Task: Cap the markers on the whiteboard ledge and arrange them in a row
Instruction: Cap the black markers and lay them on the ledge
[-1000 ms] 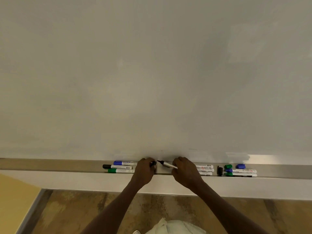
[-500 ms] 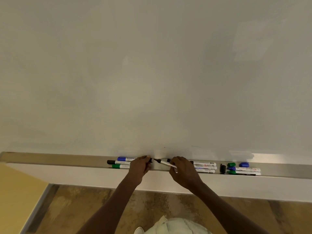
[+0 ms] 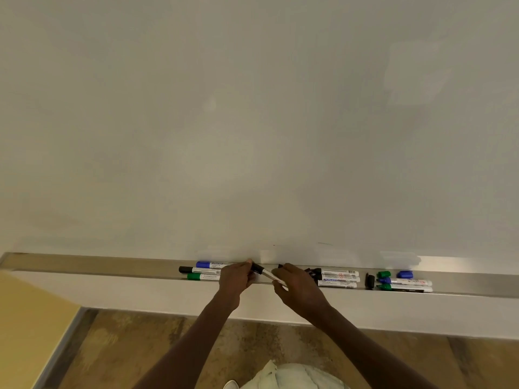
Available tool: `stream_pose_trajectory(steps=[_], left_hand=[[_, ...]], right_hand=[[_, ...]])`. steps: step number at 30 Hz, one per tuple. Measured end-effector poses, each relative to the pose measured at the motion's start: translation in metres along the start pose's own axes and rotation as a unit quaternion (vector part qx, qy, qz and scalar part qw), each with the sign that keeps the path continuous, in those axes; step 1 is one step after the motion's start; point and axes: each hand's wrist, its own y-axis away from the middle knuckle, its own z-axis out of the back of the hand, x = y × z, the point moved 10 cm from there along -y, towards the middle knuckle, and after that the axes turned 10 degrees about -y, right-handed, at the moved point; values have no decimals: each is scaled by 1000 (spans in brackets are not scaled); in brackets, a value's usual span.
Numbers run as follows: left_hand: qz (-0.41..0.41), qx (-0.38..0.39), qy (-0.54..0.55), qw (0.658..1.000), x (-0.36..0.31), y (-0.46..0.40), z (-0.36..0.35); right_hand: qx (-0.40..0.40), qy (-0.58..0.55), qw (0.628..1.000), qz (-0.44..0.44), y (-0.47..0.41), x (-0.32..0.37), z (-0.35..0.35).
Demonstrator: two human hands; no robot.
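My right hand [image 3: 297, 290] grips a white marker [image 3: 270, 275] by its barrel above the metal ledge [image 3: 84, 265]. My left hand [image 3: 235, 280] pinches the black cap [image 3: 257, 267] on that marker's tip. To the left lie three capped markers: blue [image 3: 209, 265], black [image 3: 196, 270] and green [image 3: 200, 276]. Right of my hands lie three white markers [image 3: 338, 278] side by side. Further right are two more markers [image 3: 405, 284], a loose black cap [image 3: 370, 281], a green cap [image 3: 383, 274] and a blue cap [image 3: 404, 274].
The whiteboard [image 3: 252, 122] fills the view above the ledge. Below is a white wall strip [image 3: 140, 293], a brown patterned floor [image 3: 118, 349] and a yellow surface [image 3: 28, 327] at the lower left.
The gap between the black cap in my left hand and the marker tip has closed; the cap now sits on the tip. The view has shifted slightly.
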Motion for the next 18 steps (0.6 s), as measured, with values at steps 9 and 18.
stream_pose_trajectory(steps=[9,18], left_hand=[[-73,-34,-85,993,-17,6,20],[-59,-29,-40,997,-13,-1,31]], right_hand=[[-40,-164,980,-108,-3,9,-8],[-15,-336,900,-279,-9,-17,-24]])
